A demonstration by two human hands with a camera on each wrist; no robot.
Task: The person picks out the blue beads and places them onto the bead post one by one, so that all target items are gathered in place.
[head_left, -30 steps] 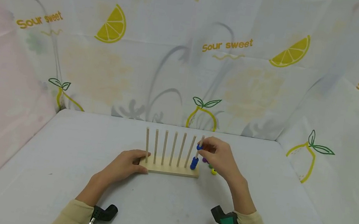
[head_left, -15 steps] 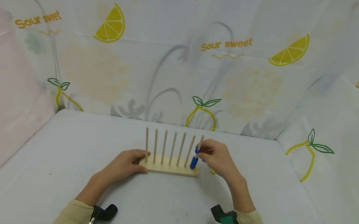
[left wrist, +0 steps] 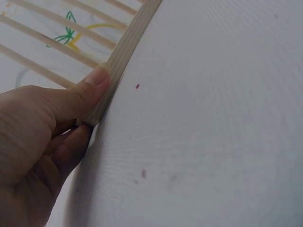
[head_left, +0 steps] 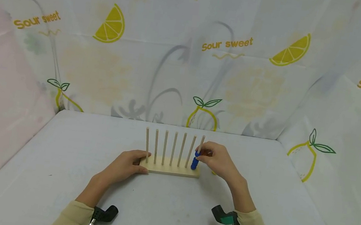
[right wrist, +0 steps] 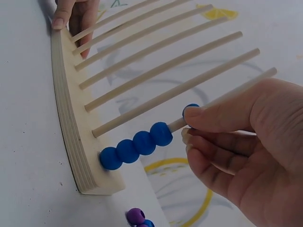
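Note:
A pale wooden base point(head_left: 170, 170) with a row of several upright pegs point(head_left: 174, 148) stands on the white table. My left hand point(head_left: 128, 164) grips its left end, thumb on the front edge in the left wrist view. At the rightmost peg, my right hand point(head_left: 218, 160) pinches a blue bead point(right wrist: 191, 109) between thumb and fingers, with the peg running through it. Below that bead, several blue beads point(right wrist: 137, 145) sit stacked on the same peg down to the base. A short stretch of bare peg shows between the pinched bead and the stack in the right wrist view.
Loose beads lie on the table by the right end of the base: a purple bead point(right wrist: 136, 216), a blue one point(right wrist: 149, 223) and a yellow one point(head_left: 213, 173), partly hidden behind the right hand. A printed cloth point(head_left: 159, 68) hangs behind the table.
My right hand has slid the blue bead down the rightmost peg toward the stack. The left hand keeps its hold on the base.

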